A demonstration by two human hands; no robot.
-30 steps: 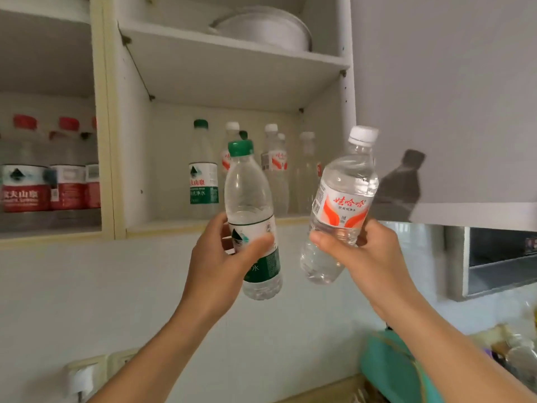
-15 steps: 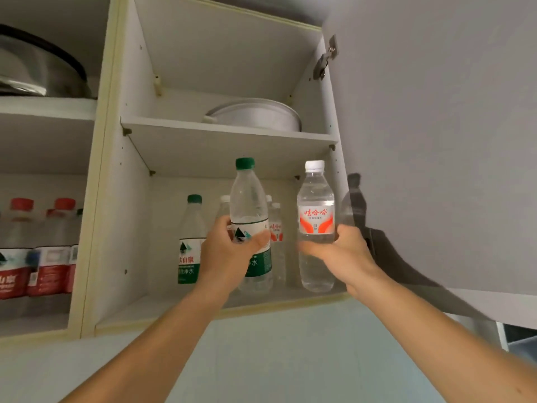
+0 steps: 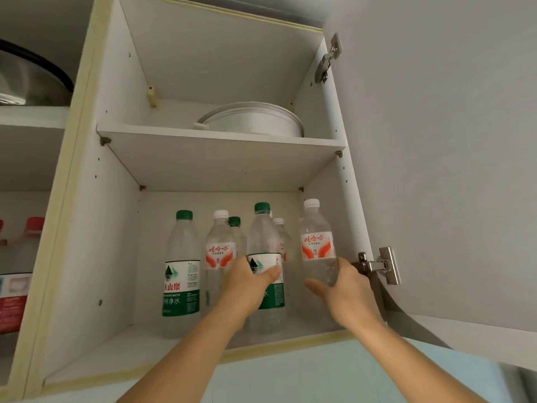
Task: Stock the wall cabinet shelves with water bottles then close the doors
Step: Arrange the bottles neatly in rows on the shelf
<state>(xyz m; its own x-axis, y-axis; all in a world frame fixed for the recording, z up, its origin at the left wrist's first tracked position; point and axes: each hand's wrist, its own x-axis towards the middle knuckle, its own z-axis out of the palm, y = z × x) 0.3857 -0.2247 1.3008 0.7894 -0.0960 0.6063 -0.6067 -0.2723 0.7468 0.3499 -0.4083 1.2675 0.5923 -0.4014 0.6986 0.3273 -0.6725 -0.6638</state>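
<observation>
My left hand [image 3: 248, 285] grips a green-capped water bottle [image 3: 266, 237] inside the lower shelf [image 3: 122, 353] of the open wall cabinet. My right hand [image 3: 345, 289] grips a white-capped bottle with a red label [image 3: 315, 242] at the shelf's right side. Both bottles stand upright; their bases are partly hidden by my hands. Several other bottles stand on the same shelf: a green-labelled one [image 3: 181, 274] at the left, a red-labelled one [image 3: 219, 242] behind my left hand, others further back.
The cabinet door [image 3: 450, 170] hangs open on the right, its lower hinge [image 3: 377, 266] just beside my right hand. A white pot [image 3: 252, 120] sits on the upper shelf. The left compartment holds red-capped bottles [image 3: 17, 257] and a metal bowl [image 3: 32, 80] above.
Both hands have carried their bottles up from in front of the cabinet and into the lower shelf. The view has tilted upward and closer.
</observation>
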